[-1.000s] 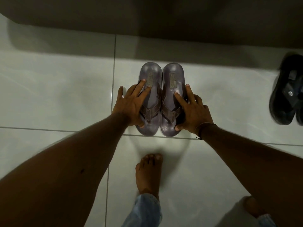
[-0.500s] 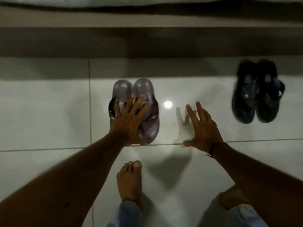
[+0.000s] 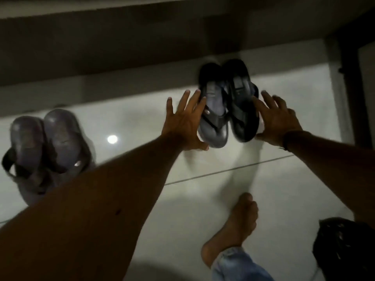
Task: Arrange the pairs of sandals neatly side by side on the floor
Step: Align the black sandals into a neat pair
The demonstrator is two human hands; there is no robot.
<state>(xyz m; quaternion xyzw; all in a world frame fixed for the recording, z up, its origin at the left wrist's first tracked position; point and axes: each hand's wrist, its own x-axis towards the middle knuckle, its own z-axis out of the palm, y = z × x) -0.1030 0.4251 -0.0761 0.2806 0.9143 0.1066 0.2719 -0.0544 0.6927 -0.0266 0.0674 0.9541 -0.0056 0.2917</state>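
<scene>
**Hands close in on the black pair by the wall**

Both hands are out wide with fingers spread, one on either side of the black sandals (image 3: 227, 102). The left hand (image 3: 182, 126) is flat against the outer edge of the nearer sandal, thumb down by its heel end. The right hand (image 3: 278, 120) sits at the outer edge of the other sandal, palm low to the floor (image 3: 142, 122). Neither hand is wrapped around anything; they bracket the pair, and the motion blur makes it hard to say how firmly each one presses.

The black sandals lie on the pale tile close to the wall (image 3: 101, 57), touching along their inner edges, though the two look slightly skewed, one heel sitting lower than the other. That suggests a squeeze and a nudge are wanted to square them up.

Off to the left of the black pair, well apart from it, the grey sandals (image 3: 48, 142) already lie side by side with toes toward the wall, nobody touching them. That pair looks finished.

A bare foot (image 3: 233, 226) stands below the black pair, and a dark object (image 3: 343, 250) pokes in at the lower right; what it is cannot be told, so more footwear may wait.
</scene>
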